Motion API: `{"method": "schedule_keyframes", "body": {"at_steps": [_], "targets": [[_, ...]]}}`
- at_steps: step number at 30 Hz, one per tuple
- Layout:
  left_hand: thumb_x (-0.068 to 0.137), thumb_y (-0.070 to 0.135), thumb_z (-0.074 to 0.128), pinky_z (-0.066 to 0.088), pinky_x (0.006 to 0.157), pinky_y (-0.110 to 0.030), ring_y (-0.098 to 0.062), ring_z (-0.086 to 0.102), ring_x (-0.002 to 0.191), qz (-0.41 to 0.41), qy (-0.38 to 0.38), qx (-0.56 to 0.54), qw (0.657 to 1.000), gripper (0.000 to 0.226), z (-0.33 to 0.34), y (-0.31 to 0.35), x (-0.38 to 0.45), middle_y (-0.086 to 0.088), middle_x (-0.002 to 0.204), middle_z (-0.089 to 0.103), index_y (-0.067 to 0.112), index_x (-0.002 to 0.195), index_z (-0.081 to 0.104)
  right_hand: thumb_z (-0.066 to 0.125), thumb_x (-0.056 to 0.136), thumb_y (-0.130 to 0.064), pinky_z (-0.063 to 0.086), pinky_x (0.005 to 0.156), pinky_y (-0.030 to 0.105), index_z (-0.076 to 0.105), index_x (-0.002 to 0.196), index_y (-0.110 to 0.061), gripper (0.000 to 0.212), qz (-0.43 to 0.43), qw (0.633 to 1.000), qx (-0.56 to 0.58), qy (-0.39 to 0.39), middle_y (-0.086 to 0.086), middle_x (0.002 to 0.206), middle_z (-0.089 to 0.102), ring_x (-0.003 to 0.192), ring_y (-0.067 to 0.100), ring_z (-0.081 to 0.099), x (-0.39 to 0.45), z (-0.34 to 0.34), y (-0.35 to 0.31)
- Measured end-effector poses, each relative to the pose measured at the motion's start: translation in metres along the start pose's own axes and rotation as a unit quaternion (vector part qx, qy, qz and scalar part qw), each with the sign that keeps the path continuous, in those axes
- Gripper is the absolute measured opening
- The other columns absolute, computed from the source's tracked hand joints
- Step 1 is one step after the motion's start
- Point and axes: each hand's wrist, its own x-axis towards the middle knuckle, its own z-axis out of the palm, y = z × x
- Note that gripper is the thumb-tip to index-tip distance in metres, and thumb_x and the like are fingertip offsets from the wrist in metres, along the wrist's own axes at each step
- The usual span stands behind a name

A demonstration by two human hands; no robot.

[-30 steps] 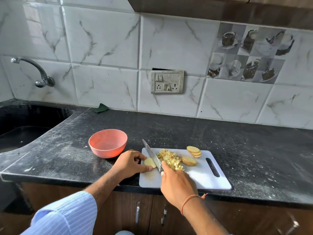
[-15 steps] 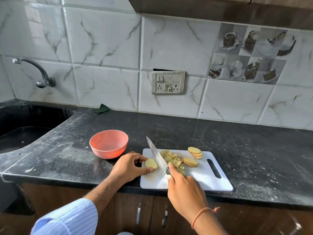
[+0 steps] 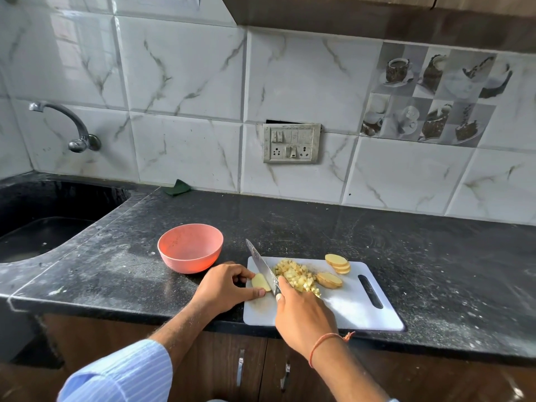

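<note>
One knife [image 3: 262,266], one bowl [image 3: 188,264], one board [image 3: 351,310].

Domestic kitchen. A black granite countertop [image 3: 377,242] crosses mid-frame, with a sunken sink [image 3: 43,233] and wall tap [image 3: 75,132] at left, marble-look wall tiles [image 3: 179,68] above, a teacup-print tile [image 3: 429,94] at upper right, wooden cabinet doors [image 3: 220,367] along the bottom, and a chopping board [image 3: 362,311] at centre bearing a knife [image 3: 261,265] and potato pieces [image 3: 297,275].

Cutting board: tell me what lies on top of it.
On the cutting board: a potato piece pinched by the left hand, the knife blade, a diced pile, loose slices. The right hand hides the knife handle.
</note>
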Motion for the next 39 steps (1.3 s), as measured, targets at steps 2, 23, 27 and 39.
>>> {"method": "schedule_keyframes", "body": {"at_steps": [2, 23, 27, 39], "targets": [[0.062, 0.073, 0.088, 0.048, 0.068, -0.016, -0.002, 0.064, 0.084, 0.001, 0.000, 0.001, 1.000, 0.056, 0.001, -0.002, 0.001, 0.018, 0.095, 0.068, 0.038, 0.105, 0.078, 0.036, 0.112, -0.035, 0.054, 0.081, 0.034, 0.023, 0.162, -0.036, 0.052, -0.011, 1.000, 0.007, 0.011, 0.000, 0.110, 0.064, 0.097, 0.019, 0.063, -0.005, 0.003, 0.004], [0.056, 0.073, 0.091, 0.054, 0.067, -0.020, -0.003, 0.066, 0.079, 0.003, -0.013, -0.028, 1.000, 0.056, 0.000, -0.012, 0.006, 0.016, 0.089, 0.072, 0.039, 0.099, 0.081, 0.035, 0.110, -0.037, 0.058, 0.080, 0.030, 0.019, 0.165, -0.036, 0.056, -0.022, 0.999, 0.003, 0.043, -0.001, 0.106, 0.070, 0.093, 0.015, 0.067, -0.020, 0.008, 0.016], [0.055, 0.074, 0.091, 0.056, 0.070, -0.023, -0.002, 0.066, 0.079, -0.005, -0.011, -0.032, 0.999, 0.052, 0.001, -0.011, 0.006, 0.016, 0.090, 0.072, 0.042, 0.094, 0.079, 0.042, 0.108, -0.025, 0.058, 0.080, 0.039, 0.020, 0.162, -0.035, 0.059, -0.016, 0.999, -0.024, 0.027, 0.004, 0.106, 0.068, 0.096, 0.025, 0.067, -0.004, 0.016, 0.002], [0.056, 0.074, 0.091, 0.056, 0.067, -0.021, -0.001, 0.066, 0.079, -0.006, -0.016, -0.036, 0.999, 0.054, 0.000, -0.013, 0.007, 0.016, 0.090, 0.073, 0.039, 0.097, 0.081, 0.033, 0.111, -0.038, 0.054, 0.076, 0.027, 0.021, 0.164, -0.035, 0.054, -0.020, 0.999, 0.001, 0.041, 0.000, 0.112, 0.068, 0.097, 0.016, 0.067, -0.026, 0.011, 0.019]]}}
